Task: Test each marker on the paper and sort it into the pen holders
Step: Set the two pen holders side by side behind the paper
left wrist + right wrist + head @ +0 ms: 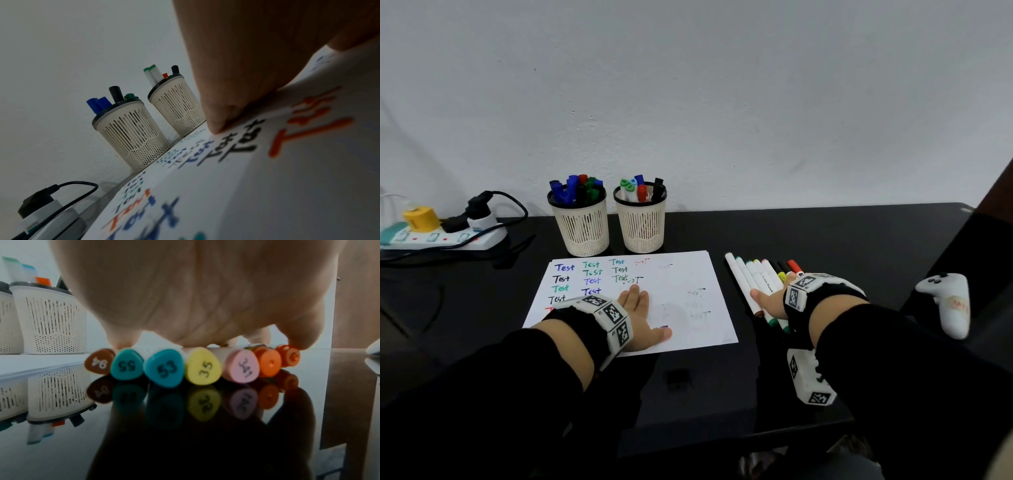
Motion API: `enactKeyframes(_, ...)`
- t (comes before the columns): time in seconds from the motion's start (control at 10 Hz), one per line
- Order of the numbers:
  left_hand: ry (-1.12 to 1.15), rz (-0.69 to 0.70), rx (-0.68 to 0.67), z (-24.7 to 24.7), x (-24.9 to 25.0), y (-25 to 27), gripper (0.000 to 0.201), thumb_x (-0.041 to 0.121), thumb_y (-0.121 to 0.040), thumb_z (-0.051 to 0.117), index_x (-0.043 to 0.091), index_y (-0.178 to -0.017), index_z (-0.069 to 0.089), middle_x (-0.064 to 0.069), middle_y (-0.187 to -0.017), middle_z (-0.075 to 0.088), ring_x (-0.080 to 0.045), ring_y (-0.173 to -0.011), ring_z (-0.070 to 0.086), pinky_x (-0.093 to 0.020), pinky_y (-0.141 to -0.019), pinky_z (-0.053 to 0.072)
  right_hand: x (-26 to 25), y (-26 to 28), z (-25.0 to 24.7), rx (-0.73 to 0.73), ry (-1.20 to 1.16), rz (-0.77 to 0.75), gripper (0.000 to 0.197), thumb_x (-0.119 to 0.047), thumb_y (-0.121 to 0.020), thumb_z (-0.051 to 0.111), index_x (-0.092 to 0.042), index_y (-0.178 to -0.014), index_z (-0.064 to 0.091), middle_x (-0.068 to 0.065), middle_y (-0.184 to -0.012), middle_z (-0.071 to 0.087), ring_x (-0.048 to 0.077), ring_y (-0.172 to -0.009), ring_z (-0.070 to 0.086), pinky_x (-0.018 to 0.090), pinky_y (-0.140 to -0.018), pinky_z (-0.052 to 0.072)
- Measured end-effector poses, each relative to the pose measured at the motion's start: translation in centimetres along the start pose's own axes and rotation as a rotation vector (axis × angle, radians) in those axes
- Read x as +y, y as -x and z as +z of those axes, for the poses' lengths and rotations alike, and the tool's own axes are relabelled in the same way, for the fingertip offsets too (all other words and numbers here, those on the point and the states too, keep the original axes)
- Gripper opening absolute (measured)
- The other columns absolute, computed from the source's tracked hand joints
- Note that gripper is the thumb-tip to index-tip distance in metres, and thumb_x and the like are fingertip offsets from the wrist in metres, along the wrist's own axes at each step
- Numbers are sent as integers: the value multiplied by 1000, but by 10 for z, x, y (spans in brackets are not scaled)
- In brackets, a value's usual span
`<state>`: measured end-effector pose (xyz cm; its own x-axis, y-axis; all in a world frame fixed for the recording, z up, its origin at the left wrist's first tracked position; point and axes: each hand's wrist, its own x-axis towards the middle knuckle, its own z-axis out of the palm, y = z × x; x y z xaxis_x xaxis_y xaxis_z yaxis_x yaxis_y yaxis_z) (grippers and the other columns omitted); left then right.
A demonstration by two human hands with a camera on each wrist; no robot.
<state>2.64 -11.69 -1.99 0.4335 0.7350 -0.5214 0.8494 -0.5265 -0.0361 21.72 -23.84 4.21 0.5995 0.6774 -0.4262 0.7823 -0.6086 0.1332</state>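
Observation:
A white paper (688, 291) covered with coloured "Test" words lies on the black table (842, 236). My left hand (638, 308) presses flat on it with straight fingers; the left wrist view shows the left hand (236, 65) touching the paper (287, 186). To the right lies a row of markers (748, 277). My right hand (767, 299) rests flat across them. In the right wrist view the palm (205, 296) covers the numbered caps, brown (98, 362) through orange (269, 361). Two cream pen holders, the left one (582, 226) and the right one (642, 222), stand behind the paper with markers in them.
A power strip (441, 236) with plugs and a black cable sits at the far left by the wall. A white game controller (948, 301) lies at the right edge. The table's front edge runs just below my forearms.

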Motion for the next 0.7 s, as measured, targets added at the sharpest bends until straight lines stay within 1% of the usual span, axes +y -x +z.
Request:
enactKeyframes(0.1,9,-2,-2,1,-1,-1,87,60,-93,27,7,-147,-16,-8,-154,-24,-23,-144,-15,-37,-117,-4,-3,-1,-3,-5,39,-16,64,-52,-101,16,-19,-152,-4,-3,-160,-7,20,-147,7,30,-116,6)
enactKeyframes(0.2,12,-2,5,1,0,0,86,60,-93,27,7,-147,-15,-8,-154,-23,-22,-144,-15,-37,-116,-4,-8,-2,-5,4,33,-20,65,-50,-101,19,-15,-152,-2,-1,-160,-4,18,-147,6,31,-116,4)
enactKeyframes(0.3,12,-4,8,0,1,2,86,59,-94,27,7,-147,-15,-8,-154,-23,-22,-144,-15,-36,-116,-4,-11,-6,-7,17,35,-43,62,-46,-103,18,-13,-152,-1,-1,-160,0,15,-147,4,32,-116,3)
enactKeyframes(0.4,14,-8,4,-1,2,4,85,59,-94,27,7,-147,-15,-8,-154,-24,-21,-144,-15,-36,-116,-4,-14,-18,-8,6,101,-57,62,-48,-102,16,-15,-152,-2,1,-161,0,15,-148,1,33,-116,0)
enactKeyframes(0.5,16,-9,3,0,2,4,85,59,-94,27,7,-147,-15,-8,-154,-23,-21,-144,-15,-36,-116,-5,-16,-43,-4,-7,170,-81,63,-50,-101,13,-19,-152,-6,0,-161,-3,15,-148,0,34,-117,-2)
enactKeyframes(0.6,20,-10,13,1,2,4,85,59,-94,27,8,-147,-14,-8,-154,-23,-21,-144,-15,-36,-116,-5,-14,-64,2,26,218,-144,60,-50,-100,11,-27,-152,-5,-8,-160,-3,12,-147,4,36,-117,0)
enactKeyframes(0.7,29,-9,20,1,2,5,84,58,-94,28,7,-148,-14,-8,-155,-22,-21,-144,-15,-36,-116,-5,-14,-77,4,39,235,-134,61,-50,-100,11,-24,-152,-7,-8,-160,-5,13,-147,3,35,-117,-1)
